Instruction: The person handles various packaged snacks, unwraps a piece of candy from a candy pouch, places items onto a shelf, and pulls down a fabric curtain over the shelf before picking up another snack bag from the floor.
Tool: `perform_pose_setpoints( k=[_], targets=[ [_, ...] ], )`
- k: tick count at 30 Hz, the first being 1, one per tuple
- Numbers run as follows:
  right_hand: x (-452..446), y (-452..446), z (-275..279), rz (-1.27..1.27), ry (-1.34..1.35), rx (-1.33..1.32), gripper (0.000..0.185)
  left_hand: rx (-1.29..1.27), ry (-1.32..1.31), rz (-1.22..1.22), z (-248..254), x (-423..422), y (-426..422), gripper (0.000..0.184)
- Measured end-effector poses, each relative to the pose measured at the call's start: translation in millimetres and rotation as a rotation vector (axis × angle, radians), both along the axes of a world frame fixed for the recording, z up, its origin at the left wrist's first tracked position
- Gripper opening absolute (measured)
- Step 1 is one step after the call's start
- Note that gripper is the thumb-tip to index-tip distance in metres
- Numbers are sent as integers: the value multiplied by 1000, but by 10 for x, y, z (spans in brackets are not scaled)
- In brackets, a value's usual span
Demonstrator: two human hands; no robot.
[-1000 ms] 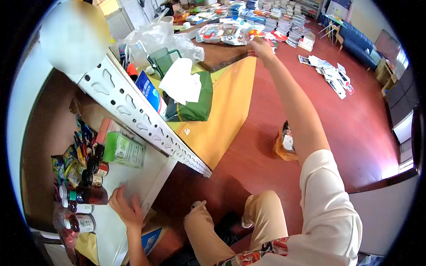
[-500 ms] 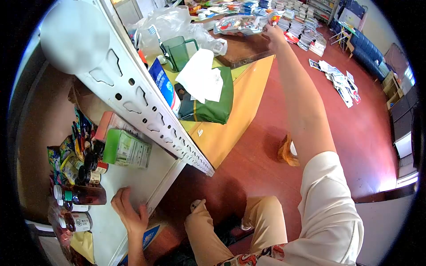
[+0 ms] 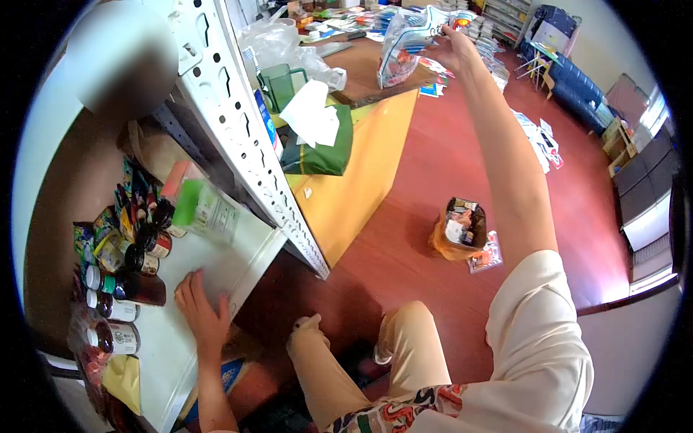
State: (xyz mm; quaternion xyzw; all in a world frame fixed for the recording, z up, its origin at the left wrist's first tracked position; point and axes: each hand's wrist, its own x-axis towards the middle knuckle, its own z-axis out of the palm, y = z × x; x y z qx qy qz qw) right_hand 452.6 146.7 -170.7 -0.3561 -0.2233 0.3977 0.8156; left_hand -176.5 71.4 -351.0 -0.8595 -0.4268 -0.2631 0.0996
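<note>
My right hand (image 3: 456, 53) is stretched far forward, its fingers closed on the top edge of a clear printed plastic bag (image 3: 398, 59). The bag hangs over the corner of a brown board (image 3: 354, 76), with reddish contents low inside it. On the white shelf (image 3: 170, 372) at lower left, my left hand (image 3: 203, 315) lies with fingers spread and holds nothing. Beside it are a dark bottle with a white cap (image 3: 141, 287), several brown jars (image 3: 124, 337) and a green-and-white box (image 3: 209, 211).
A perforated white metal post (image 3: 249, 130) rises between shelf and table. A green tissue pack (image 3: 328, 155), a green mug (image 3: 278, 85) and plastic bags (image 3: 278, 43) sit on the table. An orange-lined bin (image 3: 451, 244) stands on the red floor, near piles of books (image 3: 491, 54).
My right hand has lifted the plastic bag, which lay flatter before and now hangs down. The view has shifted, bringing the bin out from behind my arm. My left hand stays on the shelf.
</note>
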Motion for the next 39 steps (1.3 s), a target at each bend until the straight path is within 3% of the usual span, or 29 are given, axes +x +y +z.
perform_pose_setpoints(
  k=[5,7,9,11,12,15,17,20,23,25,27,28,29,31,32,36,39],
  targets=[
    [-579,-1067,285,13,-105,-39,28,33,-67,-27,20,-9,-97,42],
    [-841,-1560,393,166,-231,-63,29,89,-102,-60,-69,97,-167,38],
    [-995,-1963,400,229,-230,-94,35,91,-373,-212,-230,462,-448,30],
    [-1347,-2409,417,459,-354,-8,40,-467,-634,-373,-220,1047,-885,28],
    [-1580,-2622,413,447,-316,-29,41,-845,-879,-464,-254,1337,-1116,32],
    [-2045,-3136,221,454,-183,-139,41,-2002,-1533,-1024,-268,2008,-1578,80],
    [-2301,-3440,19,471,-136,-197,40,-2231,-1778,-1256,64,2063,-2037,87],
    [-2520,-3756,-302,438,-35,-175,43,-2135,-1970,-978,61,1800,-2534,80],
    [-2734,-4016,-523,449,73,-139,49,-2018,-1896,-945,-55,1568,-2743,78],
    [-2966,-4135,-596,121,-215,-255,62,-1996,-1920,-947,-106,1473,-2820,77],
    [-3179,-4282,-587,150,-188,-21,78,-1853,-1962,-847,-129,1397,-2883,77],
    [-3160,-4351,-755,114,-321,-65,92,-1853,-2037,-922,-175,1357,-2893,67],
    [-3246,-4421,-847,96,-381,2,80,-1849,-2030,-921,-184,1313,-2915,67],
    [-3357,-4562,-923,42,-634,-197,69,-1783,-2006,-926,-199,1236,-2962,67],
    [-3465,-4567,-932,-80,-586,-245,44,-1772,-1987,-928,-213,1209,-2986,68],
    [-3391,-4647,-1084,-155,-456,-279,29,-1761,-1962,-896,-201,1135,-3108,73],
    [-3543,-4678,-971,-185,-393,-194,30,-1763,-1979,-910,-227,1122,-3149,74]
  ],
)
